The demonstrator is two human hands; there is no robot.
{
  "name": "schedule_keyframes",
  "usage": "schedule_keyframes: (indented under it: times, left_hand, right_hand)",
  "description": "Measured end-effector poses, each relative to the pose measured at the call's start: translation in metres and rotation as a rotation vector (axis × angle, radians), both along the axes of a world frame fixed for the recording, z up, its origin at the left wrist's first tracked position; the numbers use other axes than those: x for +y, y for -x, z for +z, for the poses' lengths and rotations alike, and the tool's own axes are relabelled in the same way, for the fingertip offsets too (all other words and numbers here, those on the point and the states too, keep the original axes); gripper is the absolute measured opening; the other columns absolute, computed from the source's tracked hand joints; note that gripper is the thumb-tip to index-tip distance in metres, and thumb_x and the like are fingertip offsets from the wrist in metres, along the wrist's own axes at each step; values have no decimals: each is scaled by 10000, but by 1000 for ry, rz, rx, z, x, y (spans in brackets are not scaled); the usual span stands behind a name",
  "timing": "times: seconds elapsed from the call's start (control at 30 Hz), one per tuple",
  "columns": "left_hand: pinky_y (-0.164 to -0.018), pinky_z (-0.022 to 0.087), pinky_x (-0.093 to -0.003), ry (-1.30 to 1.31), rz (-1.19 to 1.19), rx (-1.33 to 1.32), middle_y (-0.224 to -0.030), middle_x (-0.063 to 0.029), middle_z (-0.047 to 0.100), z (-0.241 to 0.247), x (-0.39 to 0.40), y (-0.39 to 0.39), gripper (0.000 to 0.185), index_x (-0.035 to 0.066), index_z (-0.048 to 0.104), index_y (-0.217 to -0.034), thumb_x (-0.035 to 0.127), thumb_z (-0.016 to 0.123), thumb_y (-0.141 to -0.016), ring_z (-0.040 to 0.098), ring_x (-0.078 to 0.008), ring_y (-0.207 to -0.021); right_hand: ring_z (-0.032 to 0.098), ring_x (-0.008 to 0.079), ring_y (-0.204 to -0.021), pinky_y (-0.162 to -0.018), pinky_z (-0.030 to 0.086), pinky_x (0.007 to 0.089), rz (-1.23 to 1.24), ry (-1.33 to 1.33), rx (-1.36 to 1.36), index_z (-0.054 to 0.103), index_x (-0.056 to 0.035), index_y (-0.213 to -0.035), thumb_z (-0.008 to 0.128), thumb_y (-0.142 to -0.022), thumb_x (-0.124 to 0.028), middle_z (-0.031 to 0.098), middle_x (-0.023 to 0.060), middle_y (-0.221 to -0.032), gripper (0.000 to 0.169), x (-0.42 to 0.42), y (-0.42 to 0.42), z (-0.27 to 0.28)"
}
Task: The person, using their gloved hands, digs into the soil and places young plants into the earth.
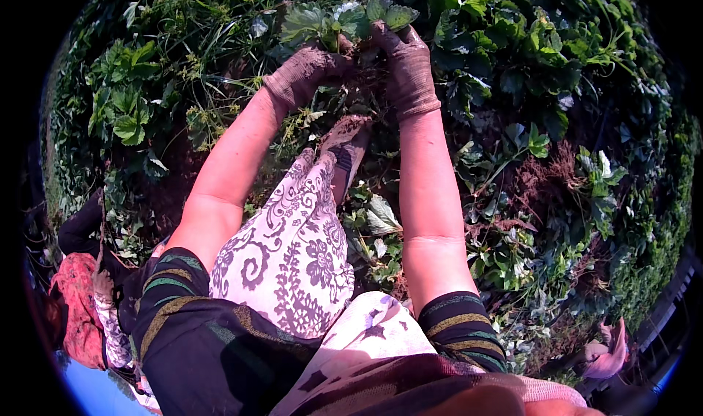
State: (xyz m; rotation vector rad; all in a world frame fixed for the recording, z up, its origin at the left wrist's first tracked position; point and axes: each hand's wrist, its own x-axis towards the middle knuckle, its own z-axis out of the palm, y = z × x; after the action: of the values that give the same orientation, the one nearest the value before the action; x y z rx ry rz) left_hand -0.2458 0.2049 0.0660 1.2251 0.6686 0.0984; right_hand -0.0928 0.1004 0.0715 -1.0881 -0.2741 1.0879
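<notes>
A leafy plant with toothed leaves [313, 23], probably a strawberry plant, is at the top middle between my hands. My left hand [310, 72], in a soil-stained knit glove, closes around the stems at its base, with most fingertips hidden. My right hand [409, 70], gloved alike, grips the plant's right side, its thumb and a finger just under the leaves. Dark tangled matter, roots or soil, shows between the two wrists. Below them, my muddy shoe [349, 147] stands among the plants.
Dense green foliage [494, 31] and grassy weeds [219, 37] surround the hands. Uprooted plants with bare reddish-brown roots [541, 174] lie at the right. One person in a red head covering [82, 311] is close at lower left; another bent person [607, 353] is at lower right.
</notes>
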Motion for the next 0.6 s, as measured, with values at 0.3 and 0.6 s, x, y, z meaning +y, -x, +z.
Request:
schedule_keyframes:
  times: [0.3,0.6]
  left_hand:
    - [-794,516,-292,-111,-105,1,-985,-56,678,5,-1,-7,285,46,661,-1084,119,660,-808,626,-128,-890]
    - [-835,510,-303,-672,-315,-105,-1021,-31,649,-35,-14,-3,341,71,661,-1087,-42,655,-765,623,-162,-947]
  right_hand:
    - [608,78,-721,-657,515,242,233,254,-452,710,12,-975,785,-799,-240,697,35,-840,317,-8,6,-11]
    - [619,129,-674,-640,534,289,-277,335,-355,701,2,-894,728,-792,-80,690,53,-798,133,-31,26,-41]
